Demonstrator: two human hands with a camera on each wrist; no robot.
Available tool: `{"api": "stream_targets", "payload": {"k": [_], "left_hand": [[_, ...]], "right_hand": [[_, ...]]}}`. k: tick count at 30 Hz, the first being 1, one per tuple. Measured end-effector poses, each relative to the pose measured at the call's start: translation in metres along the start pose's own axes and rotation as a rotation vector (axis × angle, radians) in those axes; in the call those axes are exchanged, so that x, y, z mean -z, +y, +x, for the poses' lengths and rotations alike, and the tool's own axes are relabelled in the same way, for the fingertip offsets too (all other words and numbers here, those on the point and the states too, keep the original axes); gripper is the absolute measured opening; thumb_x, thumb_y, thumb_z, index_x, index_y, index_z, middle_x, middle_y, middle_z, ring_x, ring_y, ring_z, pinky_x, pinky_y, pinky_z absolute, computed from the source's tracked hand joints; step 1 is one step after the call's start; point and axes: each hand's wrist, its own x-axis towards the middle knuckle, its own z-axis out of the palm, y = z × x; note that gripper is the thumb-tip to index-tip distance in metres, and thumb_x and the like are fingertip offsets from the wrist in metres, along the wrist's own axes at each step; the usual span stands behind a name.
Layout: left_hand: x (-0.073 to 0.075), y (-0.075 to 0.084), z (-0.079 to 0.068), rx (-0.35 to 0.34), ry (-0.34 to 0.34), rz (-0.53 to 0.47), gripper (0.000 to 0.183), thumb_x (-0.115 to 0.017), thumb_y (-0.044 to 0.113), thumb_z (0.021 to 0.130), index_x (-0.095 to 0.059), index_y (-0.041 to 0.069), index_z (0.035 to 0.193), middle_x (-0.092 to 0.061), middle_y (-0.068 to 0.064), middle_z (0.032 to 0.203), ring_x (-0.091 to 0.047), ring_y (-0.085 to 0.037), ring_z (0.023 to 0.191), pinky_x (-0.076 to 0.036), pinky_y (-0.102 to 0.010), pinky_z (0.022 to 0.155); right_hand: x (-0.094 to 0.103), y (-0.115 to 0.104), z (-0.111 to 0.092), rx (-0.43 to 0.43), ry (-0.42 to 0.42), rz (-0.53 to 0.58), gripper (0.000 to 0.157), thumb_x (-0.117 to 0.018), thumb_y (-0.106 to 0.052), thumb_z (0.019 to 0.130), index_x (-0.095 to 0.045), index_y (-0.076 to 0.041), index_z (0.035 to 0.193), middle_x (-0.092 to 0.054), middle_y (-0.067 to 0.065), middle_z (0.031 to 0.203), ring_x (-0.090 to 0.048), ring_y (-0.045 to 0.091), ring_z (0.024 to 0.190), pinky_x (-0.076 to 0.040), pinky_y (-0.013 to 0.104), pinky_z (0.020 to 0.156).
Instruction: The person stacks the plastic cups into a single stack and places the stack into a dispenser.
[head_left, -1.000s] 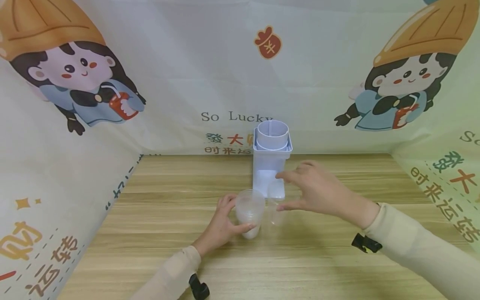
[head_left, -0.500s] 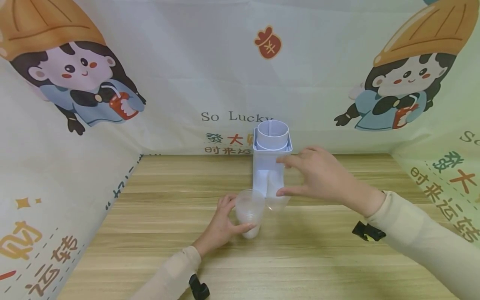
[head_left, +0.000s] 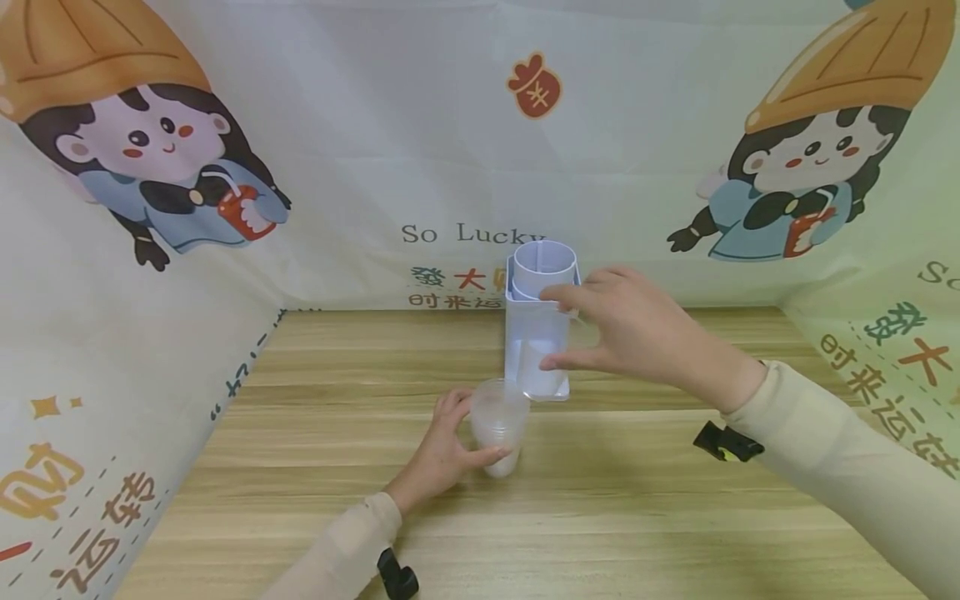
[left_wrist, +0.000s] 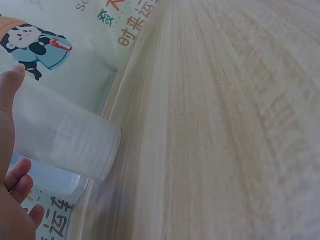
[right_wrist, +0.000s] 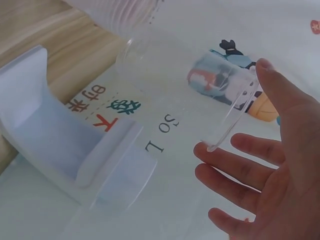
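Note:
My left hand (head_left: 442,457) grips a stack of clear plastic cups (head_left: 498,421), thumb in front and fingers behind; the stack stands upright on the table. The left wrist view shows the stack's ribbed base end (left_wrist: 95,140) close to the wood. With thumb and forefinger, my right hand (head_left: 637,329) holds a single clear cup (right_wrist: 175,95) by its rim. That cup is in front of the white cup dispenser (head_left: 528,325) in the head view. A round tube (head_left: 545,268) rises from the dispenser's top.
The wooden table (head_left: 360,358) is backed by a printed cloth (head_left: 375,125) that also covers both sides. Just behind the cup stack is the dispenser, near the back edge. Each wrist carries a black strap piece (head_left: 397,575).
My right hand has lifted the single cup up and back, from beside the stack to in front of the dispenser. My left hand and the stack have stayed put.

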Motion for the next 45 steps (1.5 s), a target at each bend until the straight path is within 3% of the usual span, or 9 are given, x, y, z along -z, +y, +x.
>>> {"api": "stream_targets", "payload": {"k": [7, 16, 20, 23, 33, 45], "left_hand": [[0.001, -0.002, 0.000, -0.003, -0.008, 0.003, 0.071, -0.090, 0.026, 0.070, -0.060, 0.015, 0.134, -0.053, -0.008, 0.129, -0.039, -0.027, 0.127, -0.036, -0.060, 0.109], [0.000, -0.002, 0.000, -0.011, -0.006, 0.006, 0.071, -0.089, 0.027, 0.071, -0.060, 0.014, 0.134, -0.053, -0.008, 0.130, -0.039, -0.026, 0.127, -0.035, -0.057, 0.110], [0.000, -0.002, 0.001, -0.021, -0.011, 0.000, 0.069, -0.089, 0.026, 0.071, -0.060, 0.016, 0.133, -0.052, -0.007, 0.130, -0.038, -0.026, 0.128, -0.035, -0.057, 0.110], [0.000, -0.004, 0.001, -0.027, -0.014, -0.003, 0.068, -0.088, 0.027, 0.072, -0.060, 0.017, 0.133, -0.053, -0.006, 0.129, -0.038, -0.026, 0.128, -0.035, -0.059, 0.109], [0.000, -0.004, 0.000, -0.021, -0.023, 0.005, 0.067, -0.088, 0.029, 0.073, -0.060, 0.020, 0.133, -0.052, -0.004, 0.129, -0.037, -0.024, 0.127, -0.037, -0.056, 0.106], [0.000, -0.002, 0.000, -0.021, -0.026, -0.001, 0.063, -0.088, 0.026, 0.073, -0.062, 0.019, 0.130, -0.051, -0.005, 0.131, -0.037, -0.024, 0.126, -0.036, -0.053, 0.107]], "right_hand": [[0.000, -0.011, 0.011, 0.032, -0.006, 0.007, 0.076, -0.075, -0.063, 0.074, -0.062, -0.014, 0.131, -0.075, 0.003, 0.113, -0.065, 0.025, 0.099, -0.045, 0.050, 0.104], [-0.007, -0.023, 0.023, 0.093, 0.001, -0.009, 0.076, -0.074, -0.064, 0.074, -0.062, -0.016, 0.131, -0.074, 0.003, 0.115, -0.066, 0.024, 0.100, -0.049, 0.046, 0.098], [-0.011, -0.026, 0.025, 0.110, -0.010, -0.010, 0.074, -0.074, -0.064, 0.075, -0.063, -0.017, 0.130, -0.075, 0.002, 0.107, -0.066, 0.024, 0.097, -0.049, 0.046, 0.097], [-0.015, -0.028, 0.025, 0.122, -0.005, -0.007, 0.074, -0.075, -0.064, 0.073, -0.063, -0.016, 0.128, -0.075, 0.001, 0.099, -0.065, 0.023, 0.092, -0.049, 0.044, 0.095], [-0.032, -0.031, 0.023, 0.110, -0.045, 0.029, 0.073, -0.073, -0.063, 0.076, -0.061, -0.016, 0.131, -0.074, 0.001, 0.117, -0.066, 0.026, 0.106, -0.046, 0.046, 0.103], [-0.053, -0.032, 0.016, 0.125, -0.024, 0.066, 0.074, -0.076, -0.062, 0.074, -0.061, -0.017, 0.131, -0.075, 0.002, 0.108, -0.065, 0.023, 0.098, -0.047, 0.045, 0.099]]}}
